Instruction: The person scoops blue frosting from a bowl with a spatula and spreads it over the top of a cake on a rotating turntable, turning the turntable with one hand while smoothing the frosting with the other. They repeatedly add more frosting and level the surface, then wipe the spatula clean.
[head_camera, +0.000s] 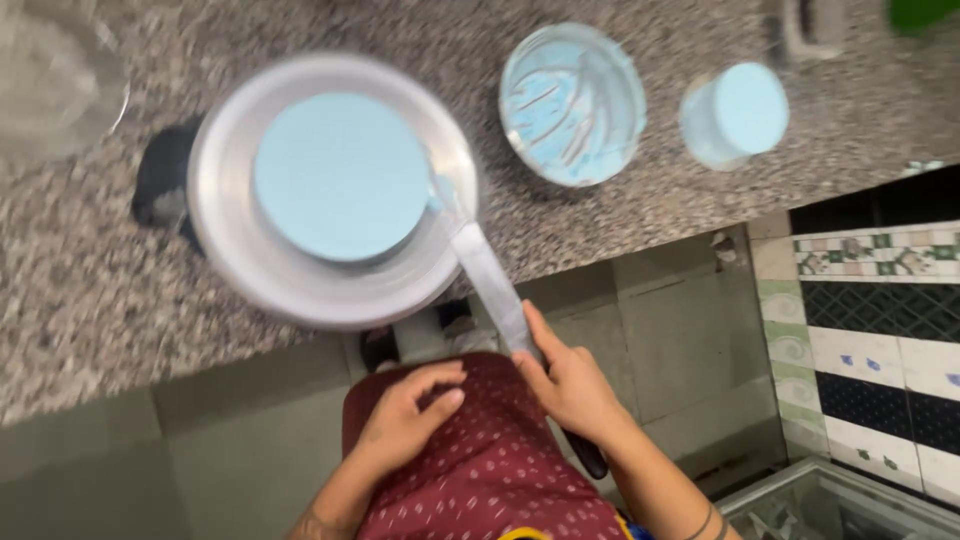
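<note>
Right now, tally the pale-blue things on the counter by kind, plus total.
Frosted cake on the metal turntable: 1
Bowl with blue icing and whisk: 1
Cup of blue icing: 1
Long spatula, blue-smeared tip at the cake's side, held in the right hand: 1
Total: 4

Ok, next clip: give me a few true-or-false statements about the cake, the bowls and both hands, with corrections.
1. The right hand holds a long flat spatula whose tip meets the side of the blue cake. True.
2. The left hand grips the metal turntable. False: it is off the counter, near the person's body, holding nothing.
3. The glass bowl holds blue icing. True.
4. The cake is frosted pink. False: it is light blue.
5. A small container of blue icing stands right of the bowl. True.
</note>
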